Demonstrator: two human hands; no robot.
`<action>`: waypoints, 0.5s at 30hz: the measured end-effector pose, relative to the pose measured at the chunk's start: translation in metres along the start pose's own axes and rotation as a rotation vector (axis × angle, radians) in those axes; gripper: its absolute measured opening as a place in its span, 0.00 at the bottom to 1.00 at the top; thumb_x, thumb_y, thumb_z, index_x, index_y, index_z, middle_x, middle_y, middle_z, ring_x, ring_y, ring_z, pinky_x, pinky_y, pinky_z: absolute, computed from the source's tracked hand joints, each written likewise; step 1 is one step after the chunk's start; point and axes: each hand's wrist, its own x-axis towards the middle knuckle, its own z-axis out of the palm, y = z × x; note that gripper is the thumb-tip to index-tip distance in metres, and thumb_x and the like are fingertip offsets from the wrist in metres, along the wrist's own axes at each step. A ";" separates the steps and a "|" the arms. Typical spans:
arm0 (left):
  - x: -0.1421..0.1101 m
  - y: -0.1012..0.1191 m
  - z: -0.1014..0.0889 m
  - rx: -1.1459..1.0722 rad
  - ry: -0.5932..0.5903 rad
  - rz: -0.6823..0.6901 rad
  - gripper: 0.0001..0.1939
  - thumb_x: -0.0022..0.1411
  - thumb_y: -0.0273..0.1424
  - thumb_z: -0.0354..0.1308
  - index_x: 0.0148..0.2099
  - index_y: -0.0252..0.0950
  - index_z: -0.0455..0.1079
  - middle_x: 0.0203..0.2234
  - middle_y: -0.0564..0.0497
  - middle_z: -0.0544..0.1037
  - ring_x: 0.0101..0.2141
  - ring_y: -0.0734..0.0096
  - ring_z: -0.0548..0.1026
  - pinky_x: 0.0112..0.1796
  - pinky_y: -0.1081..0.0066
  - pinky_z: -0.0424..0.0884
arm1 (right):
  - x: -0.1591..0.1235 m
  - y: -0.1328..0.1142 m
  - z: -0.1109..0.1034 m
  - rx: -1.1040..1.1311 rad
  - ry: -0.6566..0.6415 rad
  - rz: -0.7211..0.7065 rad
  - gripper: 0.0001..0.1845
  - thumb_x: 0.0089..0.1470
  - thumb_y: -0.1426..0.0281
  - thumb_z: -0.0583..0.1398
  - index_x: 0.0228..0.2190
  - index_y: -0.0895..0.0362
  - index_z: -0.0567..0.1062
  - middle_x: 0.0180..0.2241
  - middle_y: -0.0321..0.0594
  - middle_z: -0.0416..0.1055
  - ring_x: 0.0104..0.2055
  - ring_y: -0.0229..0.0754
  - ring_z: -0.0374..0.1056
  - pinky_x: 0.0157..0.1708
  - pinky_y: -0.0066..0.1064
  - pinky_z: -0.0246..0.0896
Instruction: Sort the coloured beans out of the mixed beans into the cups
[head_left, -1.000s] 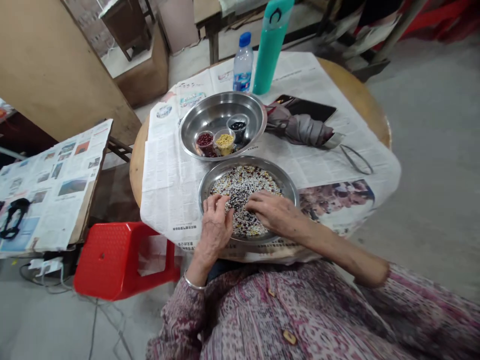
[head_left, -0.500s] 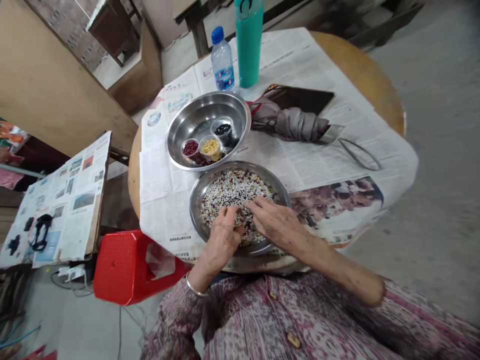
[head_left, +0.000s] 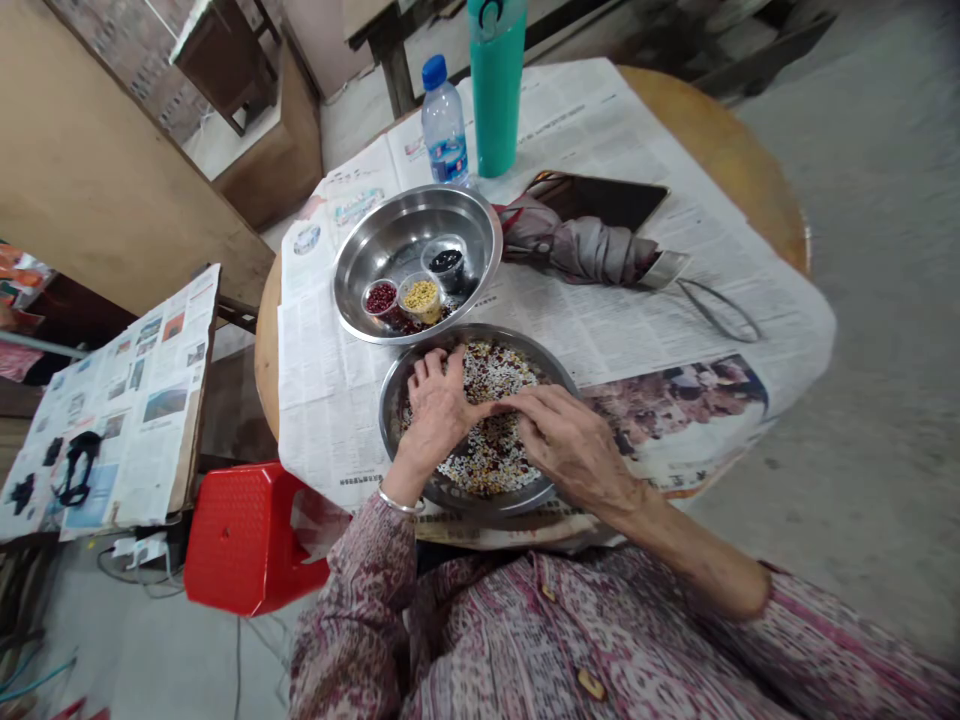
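A steel basin [head_left: 546, 490] holds a mix of white, yellow, dark red and black grains [head_left: 491, 455]. My left hand [head_left: 439, 405] lies on the left side of the grains, fingers spread and thumb stretched toward the right. My right hand [head_left: 562, 435] is over the right side of the basin, its fingers bent together and touching the tip of the left thumb. Whatever may be between the right fingertips is hidden. Just behind, a second steel basin [head_left: 367, 235] contains small clear cups of red beans [head_left: 381, 297], yellow grains [head_left: 420, 297] and black beans [head_left: 447, 262].
Newspaper [head_left: 322, 400] covers the round wooden table. A water bottle [head_left: 445, 130] and a green bottle [head_left: 497, 100] stand at the back. To the right lie a folded umbrella [head_left: 581, 245] and a dark flat device [head_left: 607, 200]. A red stool [head_left: 244, 540] is at the left.
My left hand has moved up and left across the grains, and its fingers have spread. The right hand has shifted slightly right, its fingers now more bent against the left thumb.
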 end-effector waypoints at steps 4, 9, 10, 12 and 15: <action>0.008 0.007 0.010 -0.123 -0.078 0.134 0.22 0.66 0.37 0.64 0.60 0.39 0.67 0.53 0.42 0.71 0.55 0.52 0.71 0.56 0.51 0.72 | -0.005 0.000 0.006 0.137 0.194 0.119 0.16 0.61 0.78 0.53 0.45 0.52 0.75 0.42 0.46 0.75 0.46 0.49 0.73 0.50 0.45 0.71; -0.006 0.005 0.004 -0.287 -0.205 0.264 0.10 0.67 0.21 0.57 0.49 0.36 0.72 0.44 0.47 0.75 0.47 0.63 0.75 0.53 0.60 0.74 | -0.005 0.001 0.009 0.189 0.263 0.131 0.13 0.63 0.76 0.52 0.43 0.52 0.73 0.41 0.46 0.74 0.46 0.48 0.72 0.49 0.44 0.70; -0.014 0.003 0.001 -0.303 -0.222 0.273 0.09 0.68 0.22 0.58 0.48 0.36 0.72 0.43 0.47 0.75 0.46 0.64 0.75 0.53 0.60 0.74 | -0.005 0.001 0.009 0.192 0.267 0.130 0.13 0.64 0.76 0.51 0.43 0.52 0.73 0.41 0.46 0.74 0.47 0.48 0.72 0.49 0.44 0.70; -0.032 0.000 -0.005 -0.335 -0.268 0.305 0.06 0.69 0.27 0.60 0.47 0.36 0.72 0.42 0.48 0.75 0.44 0.65 0.76 0.52 0.61 0.75 | -0.006 0.001 0.009 0.197 0.264 0.125 0.13 0.64 0.76 0.52 0.44 0.52 0.72 0.42 0.46 0.74 0.47 0.48 0.72 0.49 0.44 0.70; -0.059 -0.002 -0.010 -0.364 -0.338 0.393 0.10 0.69 0.29 0.61 0.51 0.37 0.71 0.45 0.48 0.74 0.47 0.66 0.75 0.54 0.63 0.74 | -0.006 0.001 0.010 0.200 0.260 0.109 0.12 0.64 0.76 0.51 0.44 0.52 0.72 0.42 0.45 0.74 0.47 0.47 0.72 0.48 0.42 0.69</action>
